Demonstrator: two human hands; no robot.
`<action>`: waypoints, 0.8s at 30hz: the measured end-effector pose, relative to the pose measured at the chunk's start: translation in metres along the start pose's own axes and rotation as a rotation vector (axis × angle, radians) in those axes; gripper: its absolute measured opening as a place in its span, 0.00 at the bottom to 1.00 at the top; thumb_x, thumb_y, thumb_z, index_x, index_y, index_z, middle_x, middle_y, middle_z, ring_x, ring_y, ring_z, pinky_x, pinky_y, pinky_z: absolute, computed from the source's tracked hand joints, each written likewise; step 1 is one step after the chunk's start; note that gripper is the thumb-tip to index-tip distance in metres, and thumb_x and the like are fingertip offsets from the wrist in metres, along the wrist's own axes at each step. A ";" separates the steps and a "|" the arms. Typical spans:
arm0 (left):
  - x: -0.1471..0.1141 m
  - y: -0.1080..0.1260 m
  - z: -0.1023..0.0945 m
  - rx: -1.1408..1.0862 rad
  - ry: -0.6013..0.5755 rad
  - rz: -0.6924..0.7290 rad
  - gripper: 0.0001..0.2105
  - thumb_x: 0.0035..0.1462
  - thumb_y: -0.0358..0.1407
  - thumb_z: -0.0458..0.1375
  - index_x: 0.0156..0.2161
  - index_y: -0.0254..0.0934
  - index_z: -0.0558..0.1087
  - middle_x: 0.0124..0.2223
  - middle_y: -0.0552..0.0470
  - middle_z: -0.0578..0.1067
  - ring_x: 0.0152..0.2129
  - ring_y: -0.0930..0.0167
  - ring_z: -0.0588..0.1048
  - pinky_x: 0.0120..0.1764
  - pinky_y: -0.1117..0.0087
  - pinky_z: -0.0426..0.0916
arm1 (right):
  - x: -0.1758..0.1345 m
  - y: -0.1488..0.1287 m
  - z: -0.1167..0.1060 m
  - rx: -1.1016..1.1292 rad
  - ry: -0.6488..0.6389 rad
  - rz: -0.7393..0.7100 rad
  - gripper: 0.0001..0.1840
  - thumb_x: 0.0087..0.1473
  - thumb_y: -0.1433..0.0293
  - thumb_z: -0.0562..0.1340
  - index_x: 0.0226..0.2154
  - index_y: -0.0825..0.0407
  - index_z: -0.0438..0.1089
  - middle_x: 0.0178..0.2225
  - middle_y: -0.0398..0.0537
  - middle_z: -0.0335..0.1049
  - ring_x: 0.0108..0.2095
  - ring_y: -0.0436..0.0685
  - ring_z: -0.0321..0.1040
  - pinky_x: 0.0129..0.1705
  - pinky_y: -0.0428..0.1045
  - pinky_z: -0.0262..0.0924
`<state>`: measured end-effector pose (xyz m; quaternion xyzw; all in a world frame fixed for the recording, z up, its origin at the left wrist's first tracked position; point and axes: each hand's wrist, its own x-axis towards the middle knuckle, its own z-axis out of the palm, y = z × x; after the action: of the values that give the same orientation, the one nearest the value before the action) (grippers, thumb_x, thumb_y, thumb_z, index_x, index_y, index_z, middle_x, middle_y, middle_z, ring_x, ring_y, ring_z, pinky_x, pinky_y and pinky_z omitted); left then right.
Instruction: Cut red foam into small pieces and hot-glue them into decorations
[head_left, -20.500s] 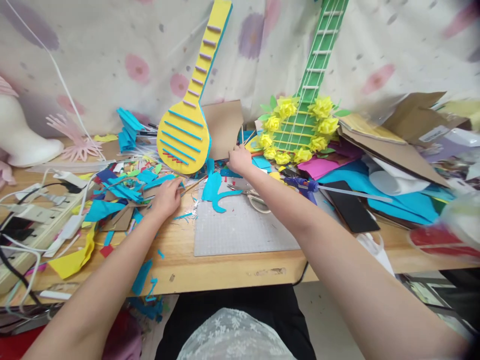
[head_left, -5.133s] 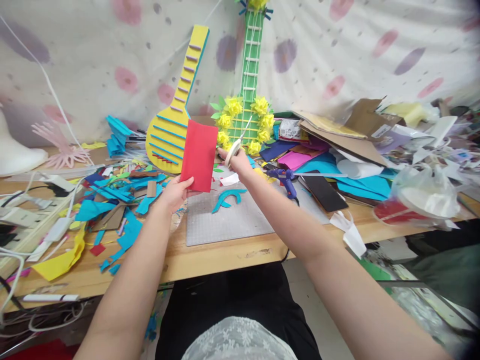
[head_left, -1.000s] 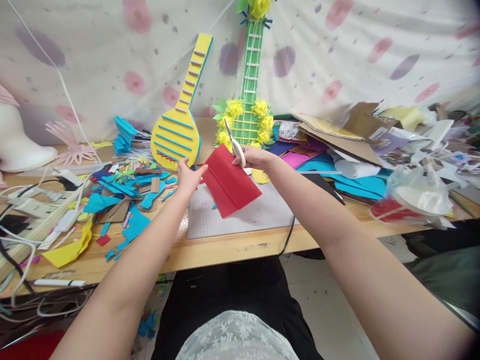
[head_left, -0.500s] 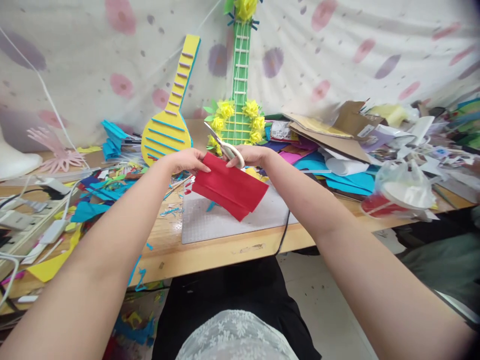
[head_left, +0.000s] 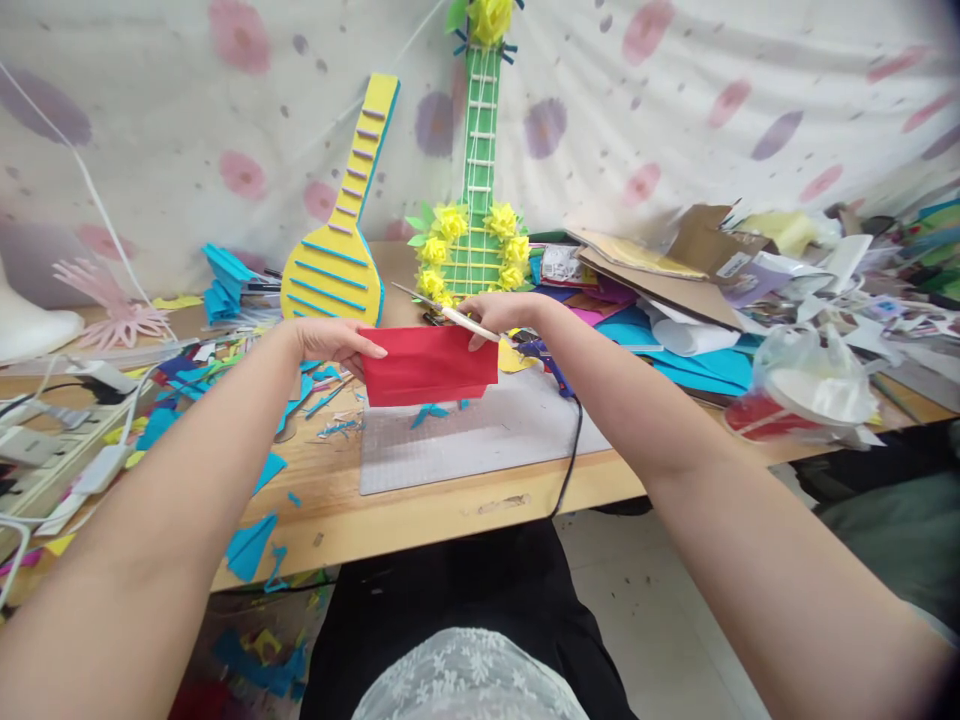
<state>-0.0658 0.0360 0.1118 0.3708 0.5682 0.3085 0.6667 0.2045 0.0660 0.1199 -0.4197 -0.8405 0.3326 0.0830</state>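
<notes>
A folded sheet of red paper (head_left: pixel 429 366) hangs level above the grey cutting mat (head_left: pixel 495 440). My left hand (head_left: pixel 337 342) grips its left end, thumb on the near face. At its upper right corner, my right hand (head_left: pixel 499 315) holds scissors (head_left: pixel 469 323) and pinches the paper too. The scissor blades point left, above the paper's top edge. Behind the hands stand a yellow paper instrument (head_left: pixel 334 270) with blue strips and a green one (head_left: pixel 478 180) with yellow paper flowers.
A blue glue gun (head_left: pixel 551 365) lies beside my right forearm, its black cord running over the table edge. Blue paper scraps (head_left: pixel 251 545) are scattered at left near a power strip (head_left: pixel 45 470). Cardboard and paper (head_left: pixel 660 270) are piled at right, by a bagged red-and-white cup (head_left: pixel 795 400).
The red paper has turned from slanted to level and shifted left. My left hand has moved left and slightly down. The scissors have tilted flatter in my right hand.
</notes>
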 end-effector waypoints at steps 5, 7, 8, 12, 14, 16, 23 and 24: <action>-0.003 0.015 0.003 0.051 0.140 0.032 0.07 0.48 0.33 0.58 0.35 0.39 0.74 0.28 0.46 0.77 0.32 0.62 0.78 0.31 0.64 0.72 | 0.011 -0.030 -0.007 -0.176 -0.117 -0.030 0.19 0.26 0.78 0.71 0.26 0.51 0.70 0.23 0.40 0.66 0.25 0.49 0.59 0.26 0.44 0.48; 0.002 0.009 0.012 0.124 0.005 -0.033 0.06 0.45 0.29 0.60 0.31 0.38 0.75 0.26 0.46 0.77 0.32 0.61 0.78 0.31 0.66 0.72 | 0.017 -0.039 -0.007 -0.214 -0.113 -0.034 0.19 0.26 0.78 0.71 0.27 0.52 0.70 0.23 0.40 0.66 0.26 0.49 0.60 0.27 0.44 0.48; 0.005 0.004 0.016 0.161 -0.070 -0.072 0.06 0.43 0.27 0.61 0.30 0.38 0.75 0.25 0.46 0.77 0.33 0.61 0.78 0.32 0.67 0.72 | 0.019 -0.043 -0.007 -0.220 -0.107 -0.047 0.19 0.26 0.78 0.71 0.27 0.52 0.70 0.24 0.40 0.66 0.27 0.50 0.60 0.27 0.44 0.48; 0.008 -0.018 0.030 0.284 -0.165 -0.126 0.09 0.39 0.23 0.63 0.29 0.38 0.75 0.23 0.47 0.76 0.33 0.60 0.77 0.31 0.68 0.71 | 0.024 -0.048 -0.007 -0.220 -0.016 -0.065 0.18 0.29 0.74 0.71 0.27 0.53 0.68 0.24 0.41 0.63 0.30 0.51 0.60 0.30 0.44 0.48; 0.005 -0.028 0.029 0.313 -0.073 -0.011 0.09 0.40 0.26 0.64 0.31 0.36 0.76 0.25 0.45 0.77 0.31 0.59 0.77 0.31 0.67 0.71 | 0.022 -0.042 -0.004 -0.172 0.134 -0.056 0.18 0.32 0.69 0.71 0.28 0.53 0.66 0.25 0.42 0.63 0.31 0.51 0.60 0.30 0.45 0.49; 0.002 -0.038 0.024 0.251 0.039 0.149 0.08 0.43 0.30 0.63 0.33 0.35 0.76 0.30 0.43 0.78 0.30 0.60 0.77 0.32 0.65 0.71 | 0.018 -0.029 0.003 -0.077 0.352 -0.037 0.19 0.37 0.62 0.69 0.30 0.52 0.64 0.28 0.42 0.64 0.31 0.51 0.60 0.30 0.45 0.51; 0.001 -0.070 0.006 -0.264 0.306 0.374 0.08 0.53 0.29 0.55 0.38 0.36 0.73 0.40 0.47 0.78 0.33 0.68 0.77 0.38 0.66 0.73 | -0.003 0.018 0.060 0.525 0.357 0.086 0.25 0.50 0.45 0.52 0.28 0.51 0.59 0.20 0.41 0.60 0.21 0.48 0.59 0.23 0.44 0.53; 0.001 -0.073 0.006 -0.319 0.302 0.367 0.09 0.55 0.30 0.53 0.40 0.36 0.73 0.41 0.46 0.77 0.34 0.68 0.77 0.38 0.66 0.73 | -0.009 0.020 0.069 0.567 0.254 0.065 0.26 0.50 0.44 0.51 0.28 0.51 0.59 0.19 0.40 0.59 0.21 0.48 0.59 0.23 0.43 0.53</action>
<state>-0.0609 -0.0030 0.0503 0.3078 0.5288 0.5613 0.5574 0.1943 0.0345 0.0558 -0.4445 -0.6834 0.5011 0.2902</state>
